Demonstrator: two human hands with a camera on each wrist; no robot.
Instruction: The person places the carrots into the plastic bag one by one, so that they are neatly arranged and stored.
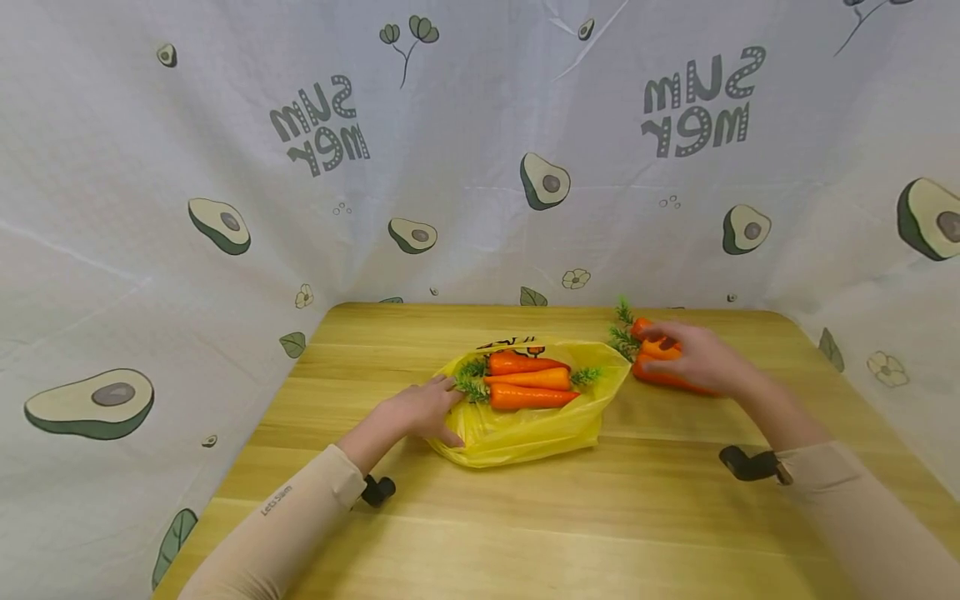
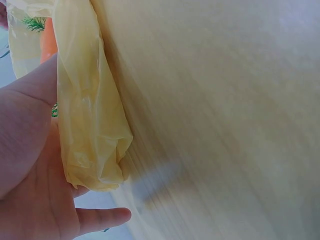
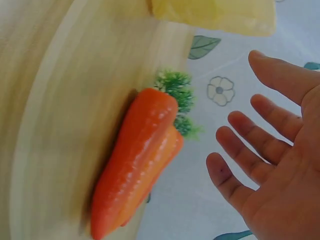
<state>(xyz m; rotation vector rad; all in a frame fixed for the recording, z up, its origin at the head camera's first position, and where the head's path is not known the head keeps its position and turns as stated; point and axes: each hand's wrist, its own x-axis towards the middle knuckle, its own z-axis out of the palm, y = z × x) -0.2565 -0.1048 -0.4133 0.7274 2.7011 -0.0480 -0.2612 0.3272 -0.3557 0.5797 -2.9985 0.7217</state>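
Note:
A yellow plastic bag lies on the table with its mouth wide, and three orange carrots with green tops rest in it. At the bag's left end, my left hand touches the rim with its fingers spread. In the left wrist view the thumb passes behind a fold of the yellow bag, while the little finger stands out straight. To the right, more carrots lie close together on the wood. Over them hovers my right hand, its fingers loosely bent and apart from the carrots in the right wrist view.
The wooden table ends at the back against a pale curtain printed with avocados, leaves and lettering. Black camera mounts sit at both wrists, over beige sleeves.

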